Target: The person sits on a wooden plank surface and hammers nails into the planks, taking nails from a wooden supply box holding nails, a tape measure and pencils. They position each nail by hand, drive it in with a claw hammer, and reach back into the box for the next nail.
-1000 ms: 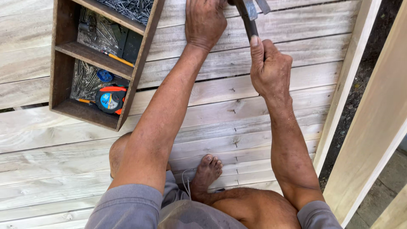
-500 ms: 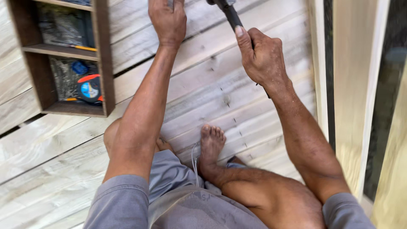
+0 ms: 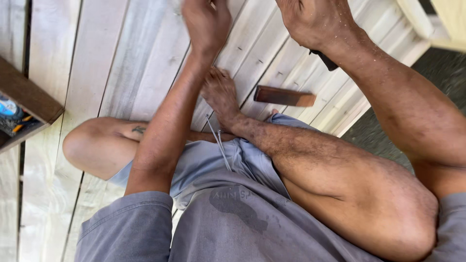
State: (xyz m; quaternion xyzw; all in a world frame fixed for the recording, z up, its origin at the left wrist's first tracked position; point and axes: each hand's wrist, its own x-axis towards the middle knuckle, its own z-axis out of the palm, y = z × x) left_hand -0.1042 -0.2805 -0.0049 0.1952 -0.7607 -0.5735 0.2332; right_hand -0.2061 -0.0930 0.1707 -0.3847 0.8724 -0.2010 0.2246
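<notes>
Because the frame cuts off the top of both hands, the fingers are hard to read. The left hand (image 3: 206,22) shows only its back and knuckles near the upper edge, blurred, and I cannot tell how far its fingers are spread or whether they touch anything. The right hand (image 3: 315,19) is also cropped at the top; it looks curled closed around a dark handle (image 3: 324,59), of which only a short black end pokes out below the wrist. The rest of that tool is hidden by the hand and lies outside the frame, so its head cannot be seen. The visible stub points down and to the right, and its long axis seems to run diagonally up toward the hand.

On the pale plank floor (image 3: 97,63), just below the right wrist, lies a small brown wooden block (image 3: 284,96), its long axis nearly level, tilted slightly down to the right, apart from both hands. A bare foot (image 3: 221,92) rests beside it. At the left edge a dark wooden box (image 3: 29,102) is partly cut off, with a blue and orange object (image 3: 10,114) inside, too cropped to identify.
</notes>
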